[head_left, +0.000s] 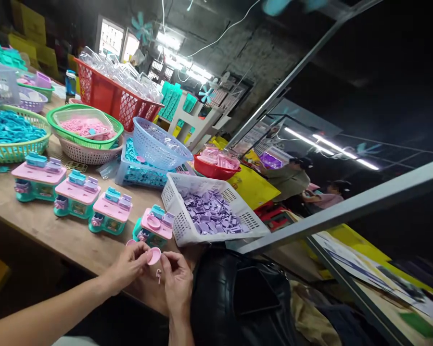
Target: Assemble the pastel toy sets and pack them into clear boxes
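My left hand [134, 263] pinches a small round pink dish [154, 256] between thumb and fingers. At the dish's right edge, my right hand [177, 276] has its thumb and forefinger closed on the rim. Just below shows a small pale pink hook-shaped piece [159, 276]; whether it hangs from my fingers or lies on the table I cannot tell. Another pink round piece [130, 242] peeks out behind my left hand. Beyond my hands stands a pink-and-teal toy kitchen [156, 225] with a pink dish on top. Several similar toy kitchens [112, 210] line up to its left.
A white basket [175, 215] of purple parts stands right of the toys. Behind are a blue basket [159, 144], a green basket [120, 129] of pink parts and a red crate [101, 91] of clear pieces. A metal bar [346, 206] crosses at right; a black bag [216, 293] sits beside me.
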A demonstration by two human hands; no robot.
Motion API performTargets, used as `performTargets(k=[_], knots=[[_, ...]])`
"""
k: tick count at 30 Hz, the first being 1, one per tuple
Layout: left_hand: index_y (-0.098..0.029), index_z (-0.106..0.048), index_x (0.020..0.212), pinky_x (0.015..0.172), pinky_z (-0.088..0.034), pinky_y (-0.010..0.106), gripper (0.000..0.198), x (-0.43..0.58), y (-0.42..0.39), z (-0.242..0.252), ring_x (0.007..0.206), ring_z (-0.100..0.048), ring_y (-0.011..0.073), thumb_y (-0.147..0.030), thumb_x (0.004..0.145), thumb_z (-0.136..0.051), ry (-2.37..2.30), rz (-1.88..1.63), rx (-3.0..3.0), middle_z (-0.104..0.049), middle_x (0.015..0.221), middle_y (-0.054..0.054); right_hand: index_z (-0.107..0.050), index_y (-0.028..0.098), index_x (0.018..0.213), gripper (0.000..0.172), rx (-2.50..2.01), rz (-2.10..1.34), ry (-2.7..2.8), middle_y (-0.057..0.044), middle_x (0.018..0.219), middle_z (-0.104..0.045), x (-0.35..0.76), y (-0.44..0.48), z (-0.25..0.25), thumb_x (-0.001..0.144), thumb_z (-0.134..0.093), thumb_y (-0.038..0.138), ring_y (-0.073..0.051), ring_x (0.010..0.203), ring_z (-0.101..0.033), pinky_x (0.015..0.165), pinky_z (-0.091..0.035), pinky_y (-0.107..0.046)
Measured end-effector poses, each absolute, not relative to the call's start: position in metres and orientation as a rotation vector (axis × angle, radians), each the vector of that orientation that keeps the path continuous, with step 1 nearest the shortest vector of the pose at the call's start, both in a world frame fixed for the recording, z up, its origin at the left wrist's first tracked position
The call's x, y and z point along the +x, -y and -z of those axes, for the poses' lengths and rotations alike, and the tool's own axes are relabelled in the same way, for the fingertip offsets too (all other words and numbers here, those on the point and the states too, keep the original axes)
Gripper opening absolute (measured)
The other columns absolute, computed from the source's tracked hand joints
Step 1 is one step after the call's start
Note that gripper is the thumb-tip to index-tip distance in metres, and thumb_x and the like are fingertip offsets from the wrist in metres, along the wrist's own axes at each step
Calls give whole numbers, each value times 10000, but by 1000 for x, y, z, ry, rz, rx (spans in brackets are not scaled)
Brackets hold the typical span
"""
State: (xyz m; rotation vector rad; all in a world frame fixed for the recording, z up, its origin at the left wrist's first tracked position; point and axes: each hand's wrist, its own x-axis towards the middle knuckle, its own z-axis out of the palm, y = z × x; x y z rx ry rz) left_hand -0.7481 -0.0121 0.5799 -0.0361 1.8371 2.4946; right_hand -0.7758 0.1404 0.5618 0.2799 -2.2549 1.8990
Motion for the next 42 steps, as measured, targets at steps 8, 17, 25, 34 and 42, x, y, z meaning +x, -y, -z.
performTargets(k=[8, 17, 25, 34, 42], knots=[[-148, -537, 733, 601, -418, 200, 685, -743, 20, -599, 717, -536, 112, -733, 578, -857, -1583, -2450, -139, -554, 741, -8, -735, 194, 873, 265, 753, -1217, 2173, -18, 748, -645, -766, -131, -579, 1018, -586, 359, -125, 676, -628, 605, -514, -208], [-135, -552, 702, 565, -353, 187, 710, -749, 25, -584, 661, -460, 85, -775, 564, -827, -1727, -2403, -183, -517, 729, -17, -731, 184, 1070, 174, 1051, -699, 2161, -50, 857, -639, -763, -148, -588, 1017, -576, 241, -155, 773, -636, 673, -557, -253], [-184, -500, 821, 474, -384, 199, 608, -749, 26, -577, 539, -572, 125, -737, 701, -723, -1865, -2341, -146, -611, 653, 2, -762, 197, 948, 182, 917, -973, 2195, -26, 831, -632, -762, -146, -589, 1012, -596, 239, -108, 715, -653, 648, -549, -193], [-154, -618, 866, 542, -428, 207, 211, -741, 27, -582, 589, -576, 116, -364, 869, -598, -2607, -2094, 152, -645, 689, 17, -806, 202, 988, 120, 667, -1339, 2206, -34, 855, -683, -743, -127, -589, 952, -691, 212, -122, 793, -680, 716, -575, -218], [-173, -598, 793, 515, -387, 196, 154, -739, 26, -587, 512, -508, 91, -296, 882, -575, -2830, -1971, 271, -605, 613, -16, -798, 193, 949, 142, 609, -1271, 2223, -45, 846, -710, -743, -120, -588, 964, -678, 267, -139, 780, -696, 703, -583, -245]])
